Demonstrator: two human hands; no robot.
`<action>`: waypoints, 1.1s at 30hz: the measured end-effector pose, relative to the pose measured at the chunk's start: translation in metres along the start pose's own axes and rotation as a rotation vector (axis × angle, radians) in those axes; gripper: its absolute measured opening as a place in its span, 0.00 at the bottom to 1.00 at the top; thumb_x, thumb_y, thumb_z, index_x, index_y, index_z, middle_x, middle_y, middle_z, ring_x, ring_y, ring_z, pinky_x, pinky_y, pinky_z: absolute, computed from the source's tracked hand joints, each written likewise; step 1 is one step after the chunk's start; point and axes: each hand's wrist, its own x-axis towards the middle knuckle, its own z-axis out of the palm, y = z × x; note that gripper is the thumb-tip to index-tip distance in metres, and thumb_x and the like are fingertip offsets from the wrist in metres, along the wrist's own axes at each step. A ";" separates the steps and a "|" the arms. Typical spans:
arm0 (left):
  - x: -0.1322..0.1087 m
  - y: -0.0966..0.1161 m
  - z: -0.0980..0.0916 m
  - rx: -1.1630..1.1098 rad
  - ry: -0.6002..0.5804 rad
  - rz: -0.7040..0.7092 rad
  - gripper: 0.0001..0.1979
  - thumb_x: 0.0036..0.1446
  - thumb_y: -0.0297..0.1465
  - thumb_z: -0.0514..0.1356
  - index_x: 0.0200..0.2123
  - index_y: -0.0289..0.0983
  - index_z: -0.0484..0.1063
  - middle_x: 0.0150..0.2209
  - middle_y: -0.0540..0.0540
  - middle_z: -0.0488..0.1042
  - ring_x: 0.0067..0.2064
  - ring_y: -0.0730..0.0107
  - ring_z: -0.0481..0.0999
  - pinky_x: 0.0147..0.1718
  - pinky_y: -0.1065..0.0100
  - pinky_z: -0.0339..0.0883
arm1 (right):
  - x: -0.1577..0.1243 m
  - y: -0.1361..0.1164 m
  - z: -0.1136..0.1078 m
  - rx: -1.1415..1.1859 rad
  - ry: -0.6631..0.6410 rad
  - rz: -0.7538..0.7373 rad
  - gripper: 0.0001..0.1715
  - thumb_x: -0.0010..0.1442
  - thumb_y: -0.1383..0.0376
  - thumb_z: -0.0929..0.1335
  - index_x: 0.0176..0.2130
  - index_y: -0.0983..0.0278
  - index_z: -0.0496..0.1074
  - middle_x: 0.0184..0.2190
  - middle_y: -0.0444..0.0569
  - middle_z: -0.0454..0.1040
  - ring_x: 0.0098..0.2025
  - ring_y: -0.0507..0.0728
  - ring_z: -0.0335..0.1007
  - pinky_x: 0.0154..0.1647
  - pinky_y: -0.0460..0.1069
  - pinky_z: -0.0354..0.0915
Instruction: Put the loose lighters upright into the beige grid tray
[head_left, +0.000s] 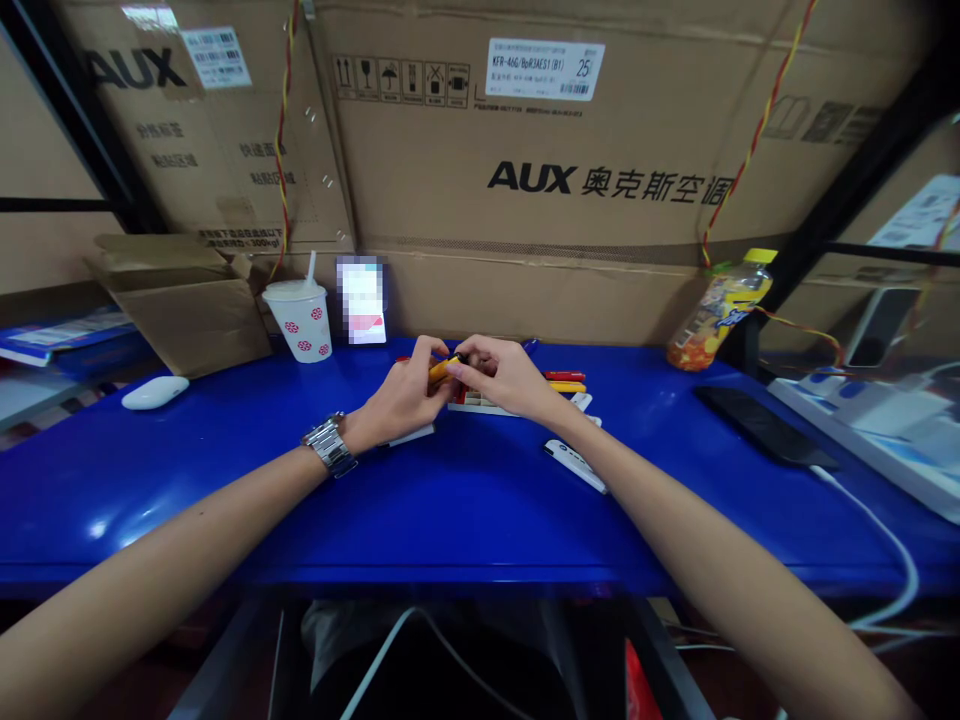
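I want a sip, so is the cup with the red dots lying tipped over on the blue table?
No, the cup stands upright on the blue table with its lid on and a straw poking straight up.

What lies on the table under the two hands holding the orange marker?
Under the left hand and right hand, a white tray holds red and yellow markers. The hands cover most of the tray.

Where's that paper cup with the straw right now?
The paper cup stands at the back left of the blue table, between the open cardboard box and a small card, left of both hands.
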 end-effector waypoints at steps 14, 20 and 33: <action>-0.001 -0.013 -0.003 0.019 0.047 0.029 0.19 0.49 0.25 0.55 0.46 0.37 0.57 0.37 0.45 0.73 0.33 0.70 0.72 0.28 0.68 0.65 | -0.005 0.035 -0.041 0.026 -0.029 0.234 0.17 0.54 0.54 0.70 0.30 0.66 0.68 0.16 0.41 0.65 0.16 0.48 0.58 0.18 0.46 0.54; 0.000 -0.011 -0.002 0.058 0.000 0.040 0.16 0.50 0.25 0.55 0.44 0.37 0.59 0.38 0.44 0.73 0.35 0.68 0.73 0.29 0.67 0.66 | -0.002 0.025 -0.028 -0.171 -0.008 0.139 0.18 0.54 0.53 0.70 0.32 0.65 0.68 0.19 0.42 0.68 0.21 0.49 0.61 0.24 0.46 0.56; 0.001 -0.010 -0.002 0.122 -0.075 0.042 0.12 0.51 0.25 0.54 0.41 0.36 0.63 0.38 0.43 0.72 0.35 0.67 0.72 0.35 0.63 0.67 | -0.011 0.034 -0.088 -0.976 -0.394 0.506 0.19 0.40 0.70 0.67 0.37 0.62 0.75 0.33 0.51 0.75 0.34 0.57 0.69 0.29 0.49 0.56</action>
